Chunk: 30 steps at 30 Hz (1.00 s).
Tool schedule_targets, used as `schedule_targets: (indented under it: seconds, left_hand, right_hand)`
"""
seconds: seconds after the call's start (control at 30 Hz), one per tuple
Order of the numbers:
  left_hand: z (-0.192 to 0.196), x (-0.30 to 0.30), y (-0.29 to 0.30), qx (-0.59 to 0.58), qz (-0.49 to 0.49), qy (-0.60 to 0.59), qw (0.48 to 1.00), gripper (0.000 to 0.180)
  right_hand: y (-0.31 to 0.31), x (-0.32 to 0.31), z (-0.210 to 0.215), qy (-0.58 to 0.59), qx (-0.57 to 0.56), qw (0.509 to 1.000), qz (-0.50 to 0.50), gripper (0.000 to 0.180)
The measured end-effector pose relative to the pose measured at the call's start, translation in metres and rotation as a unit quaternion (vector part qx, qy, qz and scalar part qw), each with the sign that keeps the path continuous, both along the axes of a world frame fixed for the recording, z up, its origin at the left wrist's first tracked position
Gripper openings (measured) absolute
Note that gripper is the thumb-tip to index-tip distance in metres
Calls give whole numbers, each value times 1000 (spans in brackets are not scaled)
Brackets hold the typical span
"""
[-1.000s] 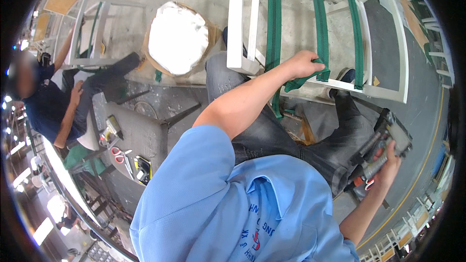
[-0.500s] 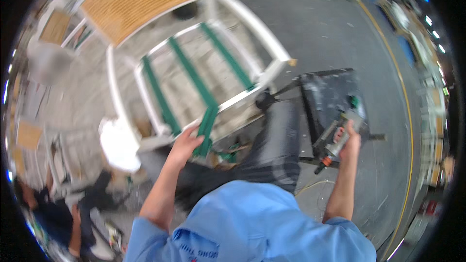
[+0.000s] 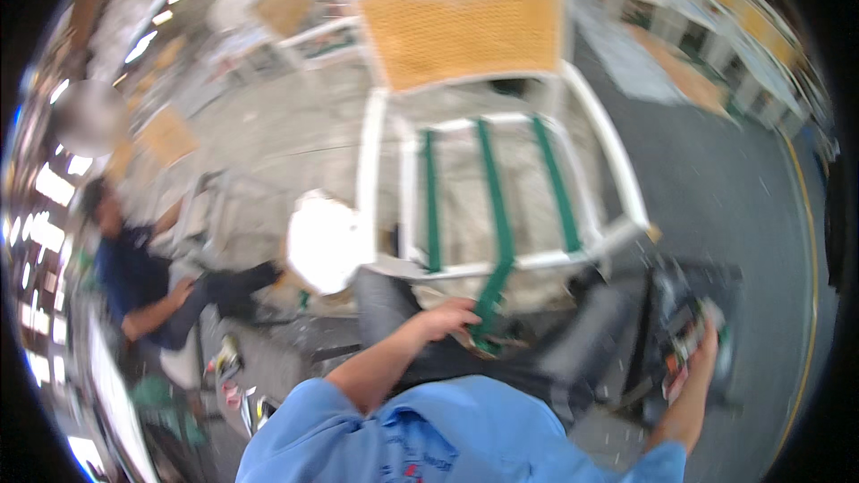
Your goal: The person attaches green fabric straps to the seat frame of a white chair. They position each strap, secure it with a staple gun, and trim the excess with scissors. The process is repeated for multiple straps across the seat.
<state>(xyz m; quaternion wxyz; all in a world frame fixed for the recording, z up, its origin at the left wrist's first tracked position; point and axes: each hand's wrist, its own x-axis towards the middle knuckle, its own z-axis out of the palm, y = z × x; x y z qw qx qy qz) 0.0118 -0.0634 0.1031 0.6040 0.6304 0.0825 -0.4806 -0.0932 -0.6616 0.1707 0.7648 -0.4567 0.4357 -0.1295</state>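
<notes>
A white chair frame [image 3: 369, 174] with a woven tan back [image 3: 465, 27] stands in front of me, partly between my knees. Three green webbing straps [image 3: 493, 179] run across its open seat, and the middle one has a loose end hanging over the near rail. My left hand [image 3: 443, 318] is closed on that loose strap, just below the rail. Off to the right, my right hand [image 3: 702, 353] grips what looks like an air staple gun [image 3: 684, 340], blurred by motion. The tool is over or against a dark, stained stand [image 3: 729, 291].
A person in dark clothes [image 3: 148, 277] sits at the left beside another chair frame [image 3: 210, 206]. A bright white sheet-like thing [image 3: 324, 241] lies by the chair's left leg. More chairs [image 3: 707, 4] line the far right, beyond a yellow floor line [image 3: 805, 206].
The whole view has swung, so the chair now appears farther right and straighter. My left hand stays at the strap's loose end. The tool remains in my right hand near the dark stand.
</notes>
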Motion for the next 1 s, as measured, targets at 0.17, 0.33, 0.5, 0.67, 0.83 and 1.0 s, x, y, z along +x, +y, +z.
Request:
schedule_targets:
  seconds: [0.17,0.33,0.5,0.67,0.83,1.0]
  left_hand:
    - [-1,1,-6,-26,5,44,999,38]
    - [0,6,-8,-114,11,59,992,40]
    - [7,14,-5,-95,26,129,987,41]
    - [19,33,-26,-178,36,167,969,35]
    - [30,47,-52,-199,134,171,956,37]
    - [29,47,-60,-174,224,186,941,29]
  right_hand:
    - [19,-12,18,72,-47,993,75,41]
    - [10,-70,6,335,-256,904,71,40]
    - [17,-110,-21,466,-701,428,329,33]
    - [28,-81,-14,479,-638,539,270,32]
    - [49,-46,22,367,-637,647,202,34]
    - [66,-23,58,179,-607,757,162,39]
